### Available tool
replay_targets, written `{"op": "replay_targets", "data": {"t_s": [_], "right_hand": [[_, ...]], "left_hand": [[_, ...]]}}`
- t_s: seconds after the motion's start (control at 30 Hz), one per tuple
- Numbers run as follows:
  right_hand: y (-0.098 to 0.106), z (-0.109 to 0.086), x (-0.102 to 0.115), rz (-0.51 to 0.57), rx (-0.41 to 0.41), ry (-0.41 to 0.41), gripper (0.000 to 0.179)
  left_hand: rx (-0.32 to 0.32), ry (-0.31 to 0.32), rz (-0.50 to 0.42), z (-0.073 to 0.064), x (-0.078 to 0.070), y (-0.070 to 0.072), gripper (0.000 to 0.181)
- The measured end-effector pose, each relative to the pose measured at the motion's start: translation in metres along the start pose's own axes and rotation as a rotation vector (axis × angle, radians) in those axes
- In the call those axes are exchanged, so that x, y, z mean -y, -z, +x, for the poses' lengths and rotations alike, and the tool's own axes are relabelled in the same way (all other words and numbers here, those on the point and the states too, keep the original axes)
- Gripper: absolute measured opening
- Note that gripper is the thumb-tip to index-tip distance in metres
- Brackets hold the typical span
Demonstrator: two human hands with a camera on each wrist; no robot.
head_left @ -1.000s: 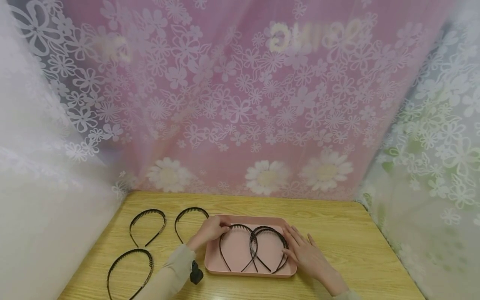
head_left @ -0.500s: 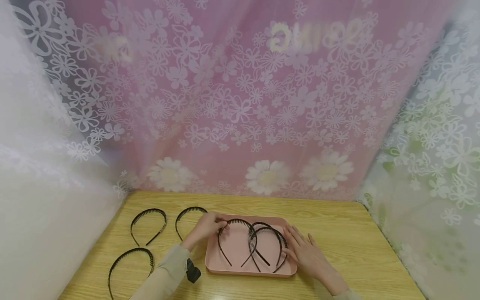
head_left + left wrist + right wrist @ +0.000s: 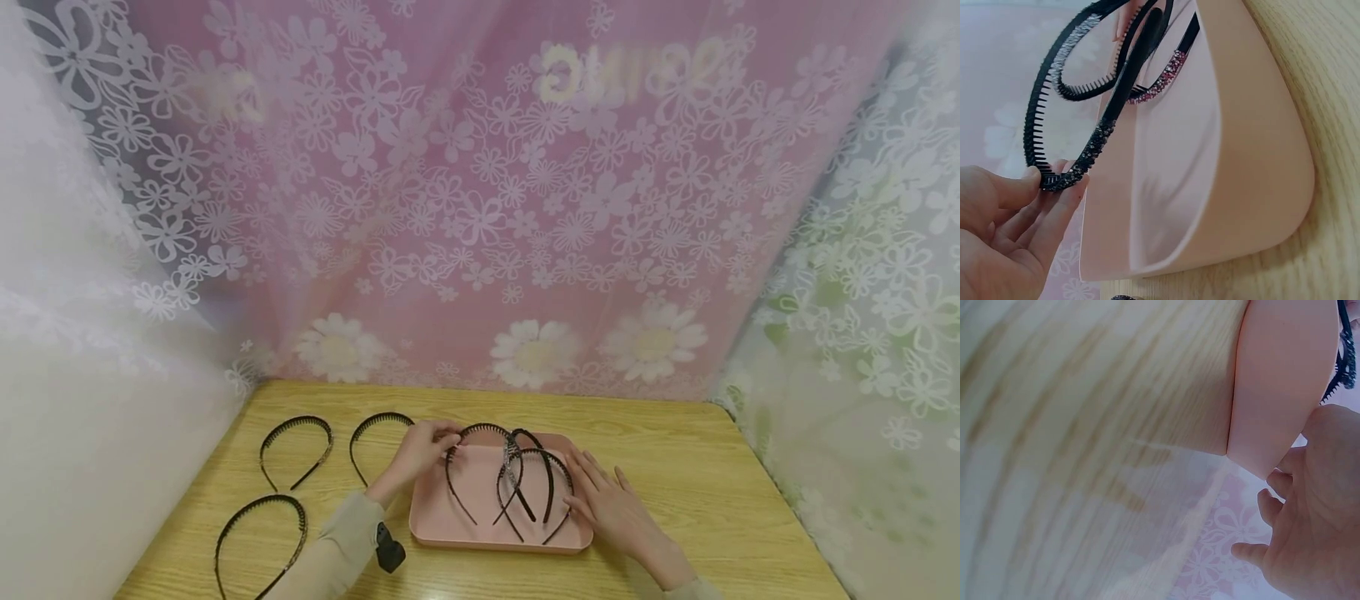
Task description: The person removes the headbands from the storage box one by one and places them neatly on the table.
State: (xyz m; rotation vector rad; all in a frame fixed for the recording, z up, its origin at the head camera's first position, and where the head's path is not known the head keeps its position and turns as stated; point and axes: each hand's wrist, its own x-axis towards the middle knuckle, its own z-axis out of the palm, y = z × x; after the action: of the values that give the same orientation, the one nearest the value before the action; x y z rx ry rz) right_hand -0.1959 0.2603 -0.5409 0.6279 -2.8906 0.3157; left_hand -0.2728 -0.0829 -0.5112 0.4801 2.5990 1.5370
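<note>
My left hand (image 3: 412, 457) pinches a black toothed headband (image 3: 1096, 147) between thumb and fingers, holding it raised over the left part of a pink tray (image 3: 495, 547). Dark glitter covers one side of this headband. A silver-glittered headband (image 3: 1072, 40) crosses it; whether the two are hooked together, I cannot tell. Below, a headband with pink-red glitter (image 3: 1166, 76) lies in the tray. My right hand (image 3: 618, 515) rests along the tray's right edge, fingers extended, with its thumb near the headbands inside.
Left of the tray, three more black headbands lie on the wooden table: one at the back left (image 3: 298, 419), one behind my left hand (image 3: 384, 415), one at the front left (image 3: 261, 501). Flowered curtains (image 3: 480, 208) enclose the table's back and sides.
My left hand first shifts slightly left, then back right and up, with the pinched headband. Another headband in the tray has moved up and turned. The right hand stays put.
</note>
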Motion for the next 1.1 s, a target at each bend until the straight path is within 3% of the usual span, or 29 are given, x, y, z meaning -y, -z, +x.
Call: {"op": "replay_targets", "data": {"t_s": [0.17,0.47,0.6,0.7,0.87,1.1], "right_hand": [[-0.001,-0.001,0.0,-0.005,-0.053,0.032,0.063],[0.0,0.002,0.0,-0.016,0.047,-0.015,0.064],[0.001,0.002,0.0,0.0,0.053,-0.023,0.066],[0.002,0.002,0.001,0.002,0.048,-0.021,0.066],[0.001,0.002,0.001,0.006,0.048,-0.023,0.066],[-0.01,0.0,-0.008,0.008,-0.062,0.046,0.064]], "left_hand": [[0.007,0.023,-0.038,-0.002,-0.001,0.002,0.025],[0.06,0.047,0.097,-0.006,-0.007,0.008,0.022],[0.087,0.031,0.103,-0.007,-0.006,0.008,0.019],[0.094,-0.008,0.088,-0.005,-0.003,0.005,0.021],[0.086,-0.007,0.024,-0.002,-0.001,0.001,0.025],[0.08,0.008,-0.044,-0.003,-0.003,0.006,0.026]]}}
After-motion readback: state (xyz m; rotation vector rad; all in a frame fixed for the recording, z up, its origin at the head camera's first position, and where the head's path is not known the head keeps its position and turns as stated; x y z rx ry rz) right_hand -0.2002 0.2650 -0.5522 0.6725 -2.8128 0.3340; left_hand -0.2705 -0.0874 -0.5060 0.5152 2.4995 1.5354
